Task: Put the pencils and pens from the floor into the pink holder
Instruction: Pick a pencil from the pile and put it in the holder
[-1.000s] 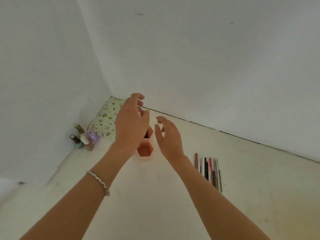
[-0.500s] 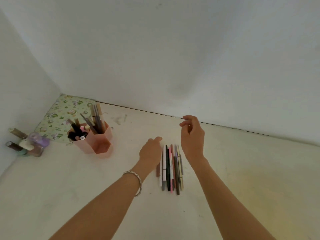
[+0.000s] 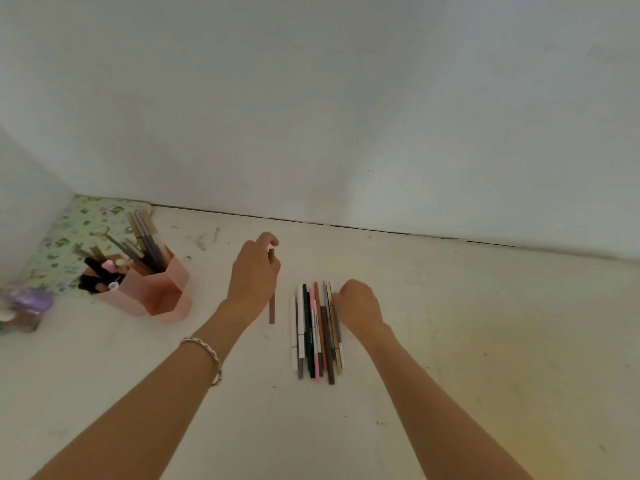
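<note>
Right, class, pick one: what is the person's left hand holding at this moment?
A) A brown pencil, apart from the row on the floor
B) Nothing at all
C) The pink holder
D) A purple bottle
A: the left hand is closed on a brown pencil, clear of the row of pens and pencils on the floor and of the pink holder.

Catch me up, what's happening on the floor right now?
A person is clearing pens and pencils off the floor into the pink holder, which already stands full of them. The left hand has one brown pencil in its grip, apart from the rest. The right hand rests closed at the right edge of the remaining row of pens lying side by side.
</note>
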`<state>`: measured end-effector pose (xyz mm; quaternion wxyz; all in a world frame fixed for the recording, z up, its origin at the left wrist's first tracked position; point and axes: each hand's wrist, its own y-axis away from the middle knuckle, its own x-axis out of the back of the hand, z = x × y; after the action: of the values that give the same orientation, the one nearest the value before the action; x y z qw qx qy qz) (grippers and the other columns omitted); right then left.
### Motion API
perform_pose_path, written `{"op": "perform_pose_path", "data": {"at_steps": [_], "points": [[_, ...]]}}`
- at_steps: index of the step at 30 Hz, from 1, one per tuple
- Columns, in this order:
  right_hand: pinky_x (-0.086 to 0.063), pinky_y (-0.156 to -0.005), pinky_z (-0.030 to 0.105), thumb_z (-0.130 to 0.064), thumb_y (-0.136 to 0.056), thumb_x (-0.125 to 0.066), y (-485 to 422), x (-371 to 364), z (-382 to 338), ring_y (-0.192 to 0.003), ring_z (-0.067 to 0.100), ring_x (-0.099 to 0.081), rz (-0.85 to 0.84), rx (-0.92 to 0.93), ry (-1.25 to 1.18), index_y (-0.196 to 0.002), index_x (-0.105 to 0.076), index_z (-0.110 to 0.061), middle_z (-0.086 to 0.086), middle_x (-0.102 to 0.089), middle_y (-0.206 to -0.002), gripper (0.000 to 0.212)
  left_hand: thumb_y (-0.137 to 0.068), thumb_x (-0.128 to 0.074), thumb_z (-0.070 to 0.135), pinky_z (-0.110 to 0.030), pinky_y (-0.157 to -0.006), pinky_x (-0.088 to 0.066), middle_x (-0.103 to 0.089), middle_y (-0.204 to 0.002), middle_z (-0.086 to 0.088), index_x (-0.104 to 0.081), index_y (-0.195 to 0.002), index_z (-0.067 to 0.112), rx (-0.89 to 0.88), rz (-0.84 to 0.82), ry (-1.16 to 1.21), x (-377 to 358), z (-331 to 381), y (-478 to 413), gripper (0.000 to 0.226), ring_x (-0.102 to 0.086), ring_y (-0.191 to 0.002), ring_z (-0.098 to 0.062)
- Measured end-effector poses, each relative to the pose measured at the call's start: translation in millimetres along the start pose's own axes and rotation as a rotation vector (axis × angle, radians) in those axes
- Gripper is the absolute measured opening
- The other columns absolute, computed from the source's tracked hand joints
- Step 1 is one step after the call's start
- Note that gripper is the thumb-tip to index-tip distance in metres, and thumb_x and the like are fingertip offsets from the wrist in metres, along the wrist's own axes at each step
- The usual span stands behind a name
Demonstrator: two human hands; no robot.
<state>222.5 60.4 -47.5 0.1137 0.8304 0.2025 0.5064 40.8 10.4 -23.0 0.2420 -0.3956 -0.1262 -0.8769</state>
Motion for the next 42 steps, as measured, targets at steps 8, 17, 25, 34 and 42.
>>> {"op": "perform_pose_path", "data": {"at_steps": [8,17,25,34,42], "points": [[-0.048,-0.081,0.032,-0.028,-0.103,-0.044,5.8,-22.2,-18.6,-0.1,0.026,-0.06,0.063,-0.007,0.061,-0.113,-0.049,-0.003,0.014,-0.06,-0.111,0.028,-0.094,-0.056,0.011,-0.019,-0.072,-0.042,-0.054,-0.097,0.002,-0.061,-0.114,0.018,-0.032,0.067,0.11,19.0,19.4,1.1,0.022,-0.055,-0.079,-0.008],[-0.037,-0.052,0.021,-0.007,-0.094,-0.05,-14.0,26.3,-46.8,-0.064,0.014,-0.051,0.123,0.073,-0.307,-0.098,-0.054,-0.001,0.006,-0.056,-0.084,0.008,-0.091,-0.06,0.005,-0.026,-0.081,-0.055,-0.062,-0.099,-0.009,-0.065,-0.11,0.012,-0.11,0.273,0.205,78.3,16.4,-6.4,0.021,-0.062,-0.081,-0.014],[-0.05,-0.069,0.02,-0.009,-0.094,-0.057,11.7,26.5,-144.6,-0.076,0.019,-0.065,0.175,0.314,-0.898,-0.133,-0.042,-0.023,0.008,-0.067,-0.091,0.045,-0.092,-0.056,0.012,-0.024,-0.08,-0.052,-0.06,-0.103,-0.007,-0.062,-0.11,0.019,-0.031,0.531,0.009,177.1,-43.3,-21.4,0.02,-0.062,-0.087,-0.017],[-0.049,-0.069,0.011,-0.014,-0.095,-0.058,36.0,-14.7,-194.1,-0.081,0.008,-0.068,0.315,0.492,-1.013,-0.115,-0.045,-0.029,-0.001,-0.069,-0.088,0.028,-0.082,-0.062,0.016,-0.047,-0.104,-0.028,-0.058,-0.127,-0.008,-0.066,-0.117,0.02,0.057,0.505,-0.343,182.2,-66.7,-14.0,0.035,-0.039,-0.129,-0.031],[-0.054,-0.081,0.028,-0.016,-0.099,-0.051,42.2,-65.1,-223.0,-0.088,0.009,-0.063,0.234,0.745,-0.64,-0.112,-0.043,-0.031,-0.01,-0.061,-0.095,0.022,-0.083,-0.055,0.003,-0.036,-0.101,-0.03,-0.063,-0.122,-0.002,-0.065,-0.117,0.018,-0.002,0.543,-0.12,209.6,-59.2,-4.7,0.039,-0.044,-0.125,-0.024]]}}
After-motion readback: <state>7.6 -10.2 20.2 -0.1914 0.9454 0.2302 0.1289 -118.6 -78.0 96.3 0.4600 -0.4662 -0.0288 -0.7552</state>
